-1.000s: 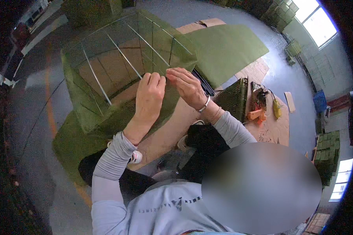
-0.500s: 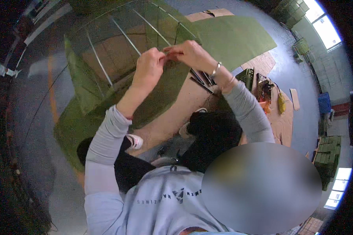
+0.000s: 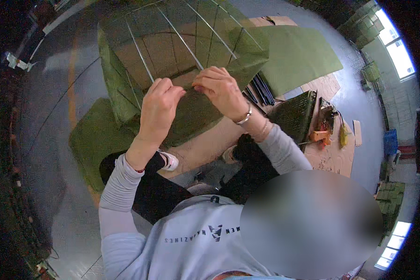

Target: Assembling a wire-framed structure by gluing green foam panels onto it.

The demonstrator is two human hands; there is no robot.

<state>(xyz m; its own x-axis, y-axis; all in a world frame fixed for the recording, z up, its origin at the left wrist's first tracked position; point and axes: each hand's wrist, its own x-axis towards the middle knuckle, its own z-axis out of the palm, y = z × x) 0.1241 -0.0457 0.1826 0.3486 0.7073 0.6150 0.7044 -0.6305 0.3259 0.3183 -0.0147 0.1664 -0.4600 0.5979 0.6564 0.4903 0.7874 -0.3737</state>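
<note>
Two-handed, work evenly along the near side of the green fabric box (image 3: 109,74) at upper centre of the picture, keeping left hand (image 3: 159,105) and right hand (image 3: 220,92) level beside the metal rods (image 3: 178,35), with each grip curled, but cannot tell around what.

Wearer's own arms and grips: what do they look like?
Left grip: bare hand, no glove; thin reddish band by the cuff. Right grip: also bare, silvery bangle at the wrist, thin bracelet above it. Both sleeves grey, bunched up short of the wrists. No cables visible on them.
</note>
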